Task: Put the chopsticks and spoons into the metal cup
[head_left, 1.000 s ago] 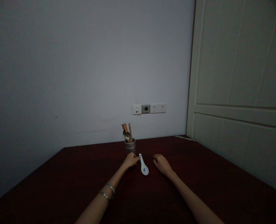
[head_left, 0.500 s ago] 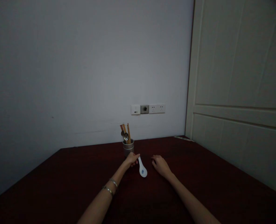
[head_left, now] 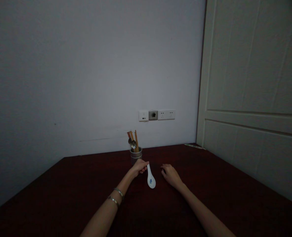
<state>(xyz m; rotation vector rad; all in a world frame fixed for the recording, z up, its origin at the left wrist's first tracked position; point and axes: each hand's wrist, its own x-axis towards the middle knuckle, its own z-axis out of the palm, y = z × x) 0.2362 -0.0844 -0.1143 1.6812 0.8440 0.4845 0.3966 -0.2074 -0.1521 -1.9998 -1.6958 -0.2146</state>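
A white soup spoon (head_left: pixel 151 179) with a small blue pattern in its bowl is pinched at the handle's end by my left hand (head_left: pixel 140 167). Its bowl points toward me, and whether it touches the table cannot be made out. Just behind that hand stands a grey utensil holder (head_left: pixel 136 155), its lower part partly hidden by the hand. Chopsticks (head_left: pixel 136 140) and metal spoons (head_left: pixel 133 144) stick up out of it. To the right of the white spoon, my right hand (head_left: pixel 170 173) lies on the dark red table (head_left: pixel 86 191), palm down with fingers loosely bent, holding nothing.
A pale wall (head_left: pixel 98 82) rises behind the table, with sockets (head_left: pixel 166 114) and a wall plate (head_left: pixel 153 115) on it. A white panelled door (head_left: pixel 249 98) stands along the right side. A thin flat strip (head_left: pixel 194 146) lies at the far right corner.
The spoon and my left hand have shifted very slightly, with the handle end a little higher. My right hand has hardly moved.
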